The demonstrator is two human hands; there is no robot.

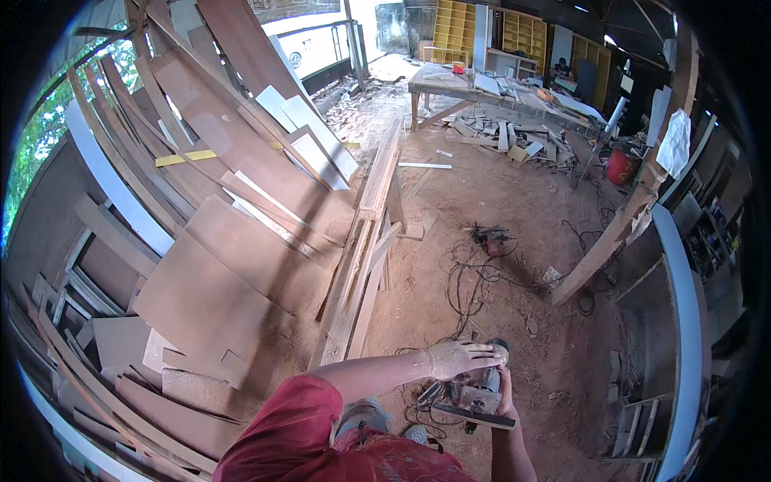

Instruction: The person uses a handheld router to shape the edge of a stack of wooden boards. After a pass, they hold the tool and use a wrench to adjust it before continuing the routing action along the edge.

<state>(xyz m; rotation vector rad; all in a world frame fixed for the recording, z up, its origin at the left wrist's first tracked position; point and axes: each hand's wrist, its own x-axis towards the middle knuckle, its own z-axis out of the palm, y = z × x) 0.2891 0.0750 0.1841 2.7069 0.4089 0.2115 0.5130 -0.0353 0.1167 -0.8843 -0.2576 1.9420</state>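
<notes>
I hold a handheld power tool [479,399] low in the view, right of my body. It has a grey metal body, a round dark end at the top and a flat dark plate at the bottom; its exact kind is unclear. My left hand [459,359], dusted with sawdust, lies across its upper part, fingers reaching to the round end. My right hand [507,395] closes around its right side, mostly hidden by the tool. A long wooden beam [384,181] with grooves and sawdust on it runs away ahead of me, left of the tool, apart from both hands.
Boards and panels [213,273] lean along the left. Another power tool [491,239] lies on the dusty floor among tangled black cables [462,281]. A wooden post [602,249] slants up on the right. Farther off are a workbench [458,84], wood scraps [514,136] and a person [560,69].
</notes>
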